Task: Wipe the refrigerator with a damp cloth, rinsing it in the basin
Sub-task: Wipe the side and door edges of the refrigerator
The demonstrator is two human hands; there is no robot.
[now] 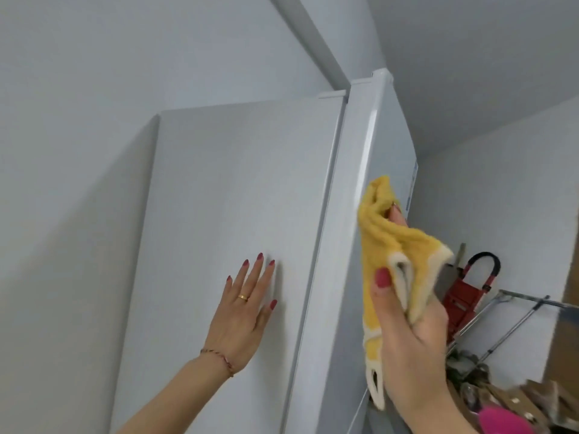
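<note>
Gripping a bunched yellow cloth (394, 245), the right hand (410, 336) is pressing it against the white refrigerator (219, 198) door's front edge, while the left hand (244, 311) is resting flat, fingers spread, empty, on its side panel.

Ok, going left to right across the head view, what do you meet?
Wall → left hand flat on the fridge side → yellow cloth in the right hand → red cart → metal poles.
</note>
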